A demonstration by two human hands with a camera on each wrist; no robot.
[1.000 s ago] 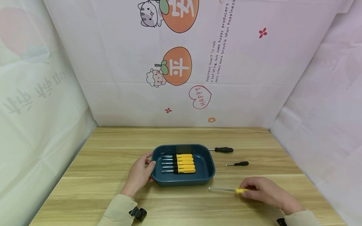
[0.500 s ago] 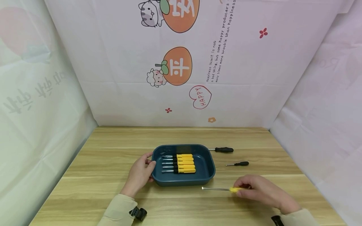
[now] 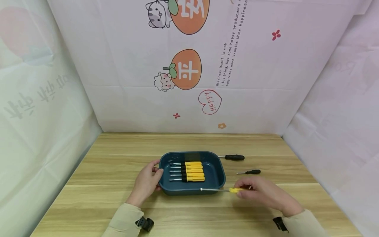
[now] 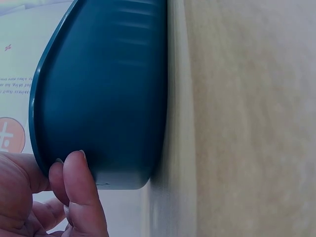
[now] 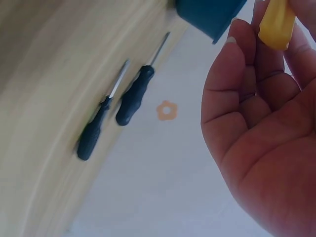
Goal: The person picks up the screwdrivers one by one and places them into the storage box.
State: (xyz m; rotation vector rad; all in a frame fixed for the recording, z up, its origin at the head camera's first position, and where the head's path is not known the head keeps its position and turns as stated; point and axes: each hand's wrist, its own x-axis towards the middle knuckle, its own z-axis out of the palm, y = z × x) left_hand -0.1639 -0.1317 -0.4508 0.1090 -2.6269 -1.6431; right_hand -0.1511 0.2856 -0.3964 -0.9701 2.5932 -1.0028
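Note:
A dark blue tray [image 3: 217, 176] sits on the wooden table and holds several yellow-handled screwdrivers [image 3: 189, 171] laid side by side. My left hand [image 3: 147, 181] grips the tray's left rim; in the left wrist view its fingers [image 4: 79, 190] curl round the tray's edge [image 4: 103, 98]. My right hand [image 3: 260, 192] pinches the yellow handle of another screwdriver [image 3: 234, 190], whose shaft points left over the tray's front right corner. In the right wrist view the yellow handle [image 5: 277, 22] sits between my fingertips.
Two black-handled screwdrivers lie on the table right of the tray: a larger one [image 3: 234, 157] at the back and a smaller one [image 3: 251, 171] nearer; both show in the right wrist view [image 5: 133, 96] [image 5: 94, 133]. Printed cloth walls enclose the table on three sides.
My right hand has lifted the yellow screwdriver off the table and carried it left and toward the tray. The left hand has stayed on the tray's rim.

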